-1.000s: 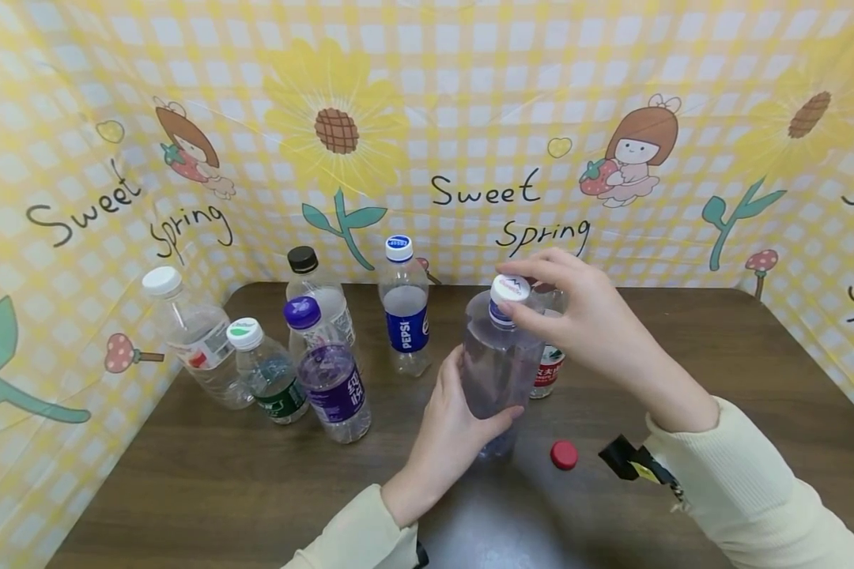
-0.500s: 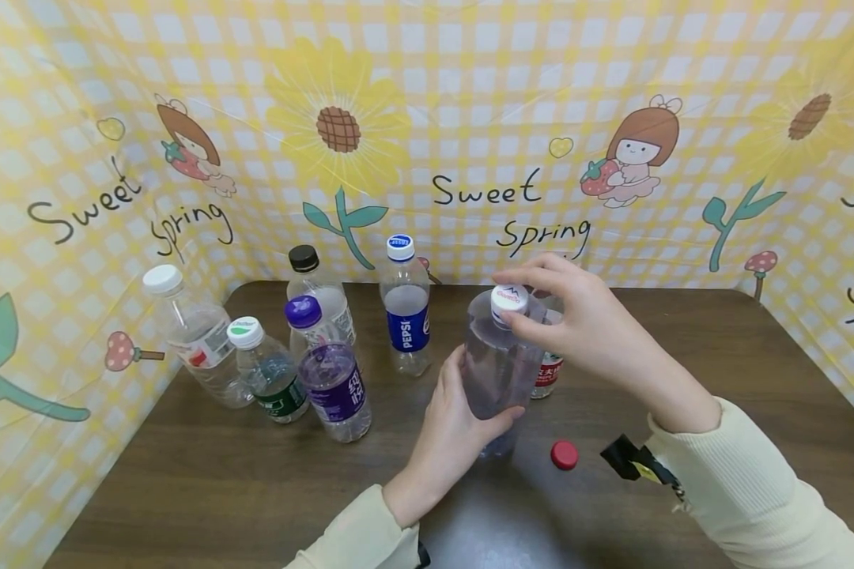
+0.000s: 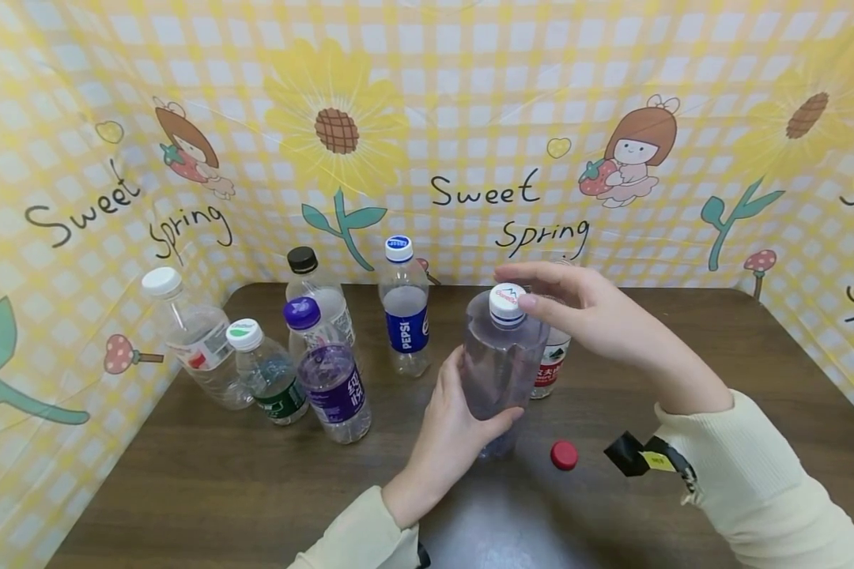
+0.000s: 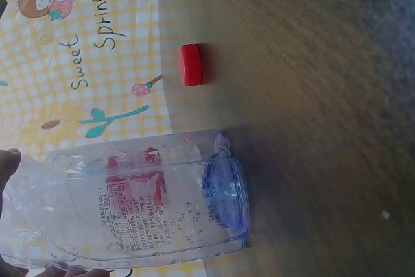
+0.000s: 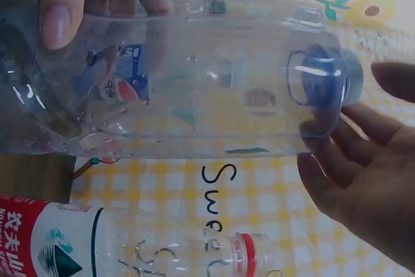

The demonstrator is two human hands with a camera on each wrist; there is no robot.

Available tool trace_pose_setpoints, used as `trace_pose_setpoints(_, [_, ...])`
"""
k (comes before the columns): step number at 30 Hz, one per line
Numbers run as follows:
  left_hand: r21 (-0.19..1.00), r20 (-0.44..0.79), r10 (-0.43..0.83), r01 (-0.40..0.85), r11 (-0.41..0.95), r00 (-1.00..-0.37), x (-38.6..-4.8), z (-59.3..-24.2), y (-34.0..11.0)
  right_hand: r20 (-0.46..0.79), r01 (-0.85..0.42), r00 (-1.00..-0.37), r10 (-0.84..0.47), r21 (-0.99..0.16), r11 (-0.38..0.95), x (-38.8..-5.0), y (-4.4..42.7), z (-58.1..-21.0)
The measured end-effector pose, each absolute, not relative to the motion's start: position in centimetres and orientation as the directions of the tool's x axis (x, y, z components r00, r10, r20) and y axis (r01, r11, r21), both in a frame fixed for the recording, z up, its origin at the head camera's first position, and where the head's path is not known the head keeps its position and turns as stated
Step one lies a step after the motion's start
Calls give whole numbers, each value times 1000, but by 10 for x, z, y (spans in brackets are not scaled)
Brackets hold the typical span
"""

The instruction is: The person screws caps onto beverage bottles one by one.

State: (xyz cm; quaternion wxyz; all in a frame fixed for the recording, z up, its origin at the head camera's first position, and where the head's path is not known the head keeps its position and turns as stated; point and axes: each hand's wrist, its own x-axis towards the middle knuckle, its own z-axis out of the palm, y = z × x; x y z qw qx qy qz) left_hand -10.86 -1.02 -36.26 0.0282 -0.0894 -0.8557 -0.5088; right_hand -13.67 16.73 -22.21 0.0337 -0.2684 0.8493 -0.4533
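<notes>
A large clear plastic bottle stands at the middle of the table, its white cap on the neck. My left hand grips the bottle's body from the left, thumb in front. Beside the cap, my right hand has its fingers loosely extended, with the thumb near the cap's right edge. In the right wrist view the thumb stands apart from the cap, and the fingers lie close by the neck. Behind the bottle is a red-labelled bottle with an uncapped neck. A loose red cap lies on the table to the right.
Several capped bottles stand to the left: a Pepsi bottle, a purple-labelled bottle, a green-labelled bottle, a black-capped bottle and a white-capped bottle. A checked cloth hangs behind the brown table.
My right hand has gone from fingers round the white cap to a looser pose, shifting slightly right. The left hand and the bottle stay in place.
</notes>
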Motion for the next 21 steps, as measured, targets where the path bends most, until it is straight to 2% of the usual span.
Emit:
trace_pose_setpoints(6, [867,124,123,168,469,-985,-108,-362,-10,194,-452,-826,-529,-789,416,-138,170,-224])
trace_pose_setpoints(16, [863,125,120,168,476,-985,-109,-363,-9,131,-321,-905,-405,-834,448,-139,165,-224])
trace_pose_setpoints(21, [865,118,123,163,474,-985,-110,-362,-9,141,-308,-923,-357,-826,472,-139,162,-227])
